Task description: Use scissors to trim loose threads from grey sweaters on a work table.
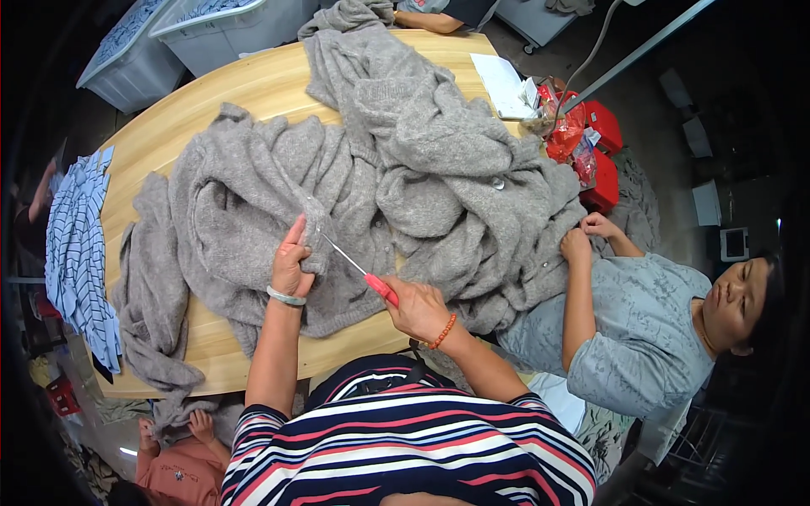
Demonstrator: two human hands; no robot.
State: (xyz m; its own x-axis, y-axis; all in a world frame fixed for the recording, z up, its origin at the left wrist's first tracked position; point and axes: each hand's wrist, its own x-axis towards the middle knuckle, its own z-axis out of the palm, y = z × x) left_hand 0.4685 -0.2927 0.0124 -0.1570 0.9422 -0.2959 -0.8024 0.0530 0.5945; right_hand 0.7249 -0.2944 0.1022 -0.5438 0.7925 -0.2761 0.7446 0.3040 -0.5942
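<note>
My left hand (292,268) grips the edge of a fuzzy grey knit garment (245,194), its index finger stretched along the cloth. In my right hand (419,308) is a slim tool with a red handle (381,289) and a narrow metal shaft; its exact kind I cannot make out. The shaft's tip rests at or just above the knit, right of my left fingers; contact is unclear. More grey knit garments (439,126) lie heaped to the right, with a few shiny buttons (499,183) showing.
A co-worker (633,312) on the right handles the grey knit; another person (186,464) sits lower left. Striped blue cloth (80,253) hangs over the wooden table's (278,80) left edge. White bins (228,38) stand behind; papers (502,84) and red stools (601,181) lie right.
</note>
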